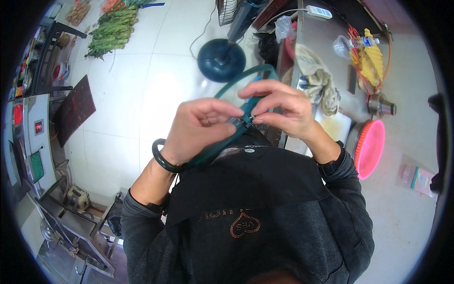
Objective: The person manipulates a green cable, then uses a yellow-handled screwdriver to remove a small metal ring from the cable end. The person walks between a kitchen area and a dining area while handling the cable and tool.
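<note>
Both hands meet in front of my chest at a translucent teal band (259, 70), which bends in a large loop. My left hand (198, 128) has its fingertips closed on the near part of the band. A dark bangle (163, 158) circles that wrist. With thumb and fingers pinched, my right hand (288, 106) holds a small shiny metal piece (251, 117) against the band; its exact kind is too small to tell. The black apron (250, 175) lies just below the hands, and the band's lower end runs down beside it.
A stand with a round dark-blue base (221, 60) stands on the tiled floor beyond the hands. Leafy green vegetables (113, 31) lie far left. At right, a metal counter bears a crumpled cloth (317, 78), a plastic bottle (368, 41) and a metal cup (382, 106), near a pink round basket (371, 149).
</note>
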